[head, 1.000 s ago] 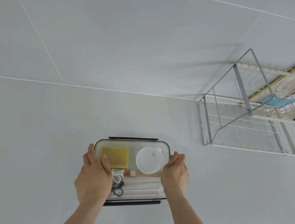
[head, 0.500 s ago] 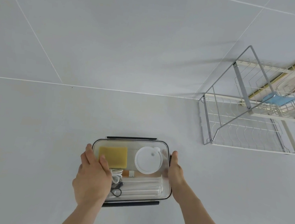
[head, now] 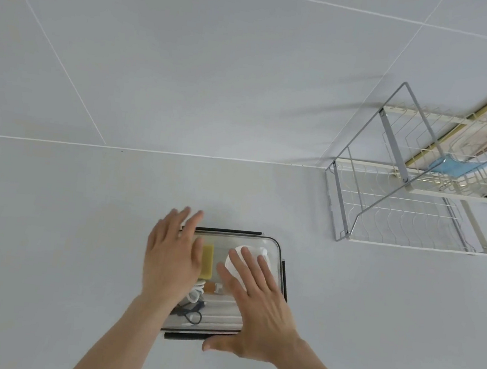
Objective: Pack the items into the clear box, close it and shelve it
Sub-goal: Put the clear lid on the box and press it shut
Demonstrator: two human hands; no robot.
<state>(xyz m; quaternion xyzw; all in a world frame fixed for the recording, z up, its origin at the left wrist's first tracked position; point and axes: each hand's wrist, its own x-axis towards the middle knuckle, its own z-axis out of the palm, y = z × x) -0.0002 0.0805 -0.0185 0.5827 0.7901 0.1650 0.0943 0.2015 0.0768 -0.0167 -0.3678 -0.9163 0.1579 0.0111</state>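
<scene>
The box (head: 225,282) is sitting on the white counter (head: 61,254), near its front edge, with the lid (head: 259,247) on top. Both hands are now lying flat over the lid, whereas half a second ago they were holding the box by its left and right sides. The left hand (head: 172,255) is covering the left part, fingers open and reaching past the far corner. The right hand (head: 255,310) is pressing on the right part, fingers spread, the thumb hanging over the near edge. Neither hand is gripping anything. The shift suggests that the packing is finished and the lid is being pressed shut; shelving is still to come.

Through the lid a sponge (head: 207,260), a white disc (head: 240,256), a white cable (head: 195,292) and a dark loop (head: 191,315) are showing in part; the hands are hiding the rest of the contents. Dark latch strips are lying along the far, right and near edges, but whether they are fastened cannot be told, and the left one is hidden. The rack (head: 416,204), well apart to the right, is being cut off by the frame edge, and a blue item (head: 456,167) on its upper tier is too indistinct to name.
</scene>
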